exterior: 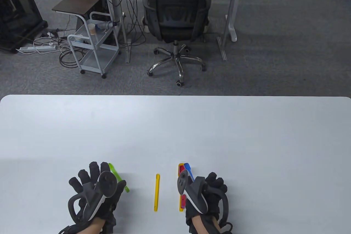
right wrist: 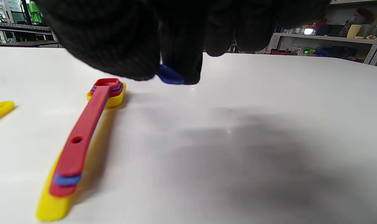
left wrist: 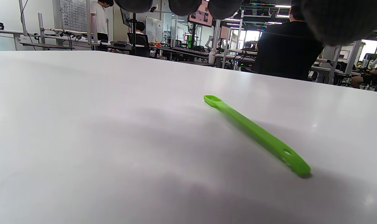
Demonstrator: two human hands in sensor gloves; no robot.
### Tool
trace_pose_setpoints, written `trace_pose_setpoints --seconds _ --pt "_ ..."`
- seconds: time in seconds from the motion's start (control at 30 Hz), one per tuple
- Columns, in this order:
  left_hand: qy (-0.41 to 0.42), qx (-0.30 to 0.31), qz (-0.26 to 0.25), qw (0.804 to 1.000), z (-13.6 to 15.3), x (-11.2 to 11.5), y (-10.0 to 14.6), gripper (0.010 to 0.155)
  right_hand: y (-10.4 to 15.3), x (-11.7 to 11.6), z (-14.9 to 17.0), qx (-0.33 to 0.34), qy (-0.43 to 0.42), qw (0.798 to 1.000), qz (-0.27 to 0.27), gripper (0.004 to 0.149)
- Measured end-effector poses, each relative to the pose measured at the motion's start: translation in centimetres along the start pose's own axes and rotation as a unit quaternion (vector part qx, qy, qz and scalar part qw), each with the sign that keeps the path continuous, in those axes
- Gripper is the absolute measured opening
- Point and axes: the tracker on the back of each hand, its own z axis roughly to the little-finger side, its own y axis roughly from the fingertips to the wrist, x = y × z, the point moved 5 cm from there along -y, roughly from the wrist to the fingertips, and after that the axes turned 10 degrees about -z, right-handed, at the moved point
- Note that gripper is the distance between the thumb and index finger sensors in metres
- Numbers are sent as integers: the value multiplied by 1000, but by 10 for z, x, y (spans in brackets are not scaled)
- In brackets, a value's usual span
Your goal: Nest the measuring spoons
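Right hand (exterior: 211, 192) pinched blue spoon (right wrist: 169, 75) just beside nested stack (right wrist: 79, 146). Left hand (exterior: 93, 190) relaxed, empty, over green spoon (left wrist: 257, 133). Yellow spoon (exterior: 156, 192) loose between. Risk: blue bowl misaligned, knocking stack askew.

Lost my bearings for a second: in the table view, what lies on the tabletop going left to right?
left hand → green spoon → single yellow spoon → nested stack of spoons → right hand, pinching a blue spoon in its fingers
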Motion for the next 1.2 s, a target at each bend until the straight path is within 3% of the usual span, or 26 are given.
trace_pose_setpoints --seconds 1.2 --pt "-2 -6 3 1000 1 -2 -1 92 -9 -35 -28 -23 -37 998 -53 45"
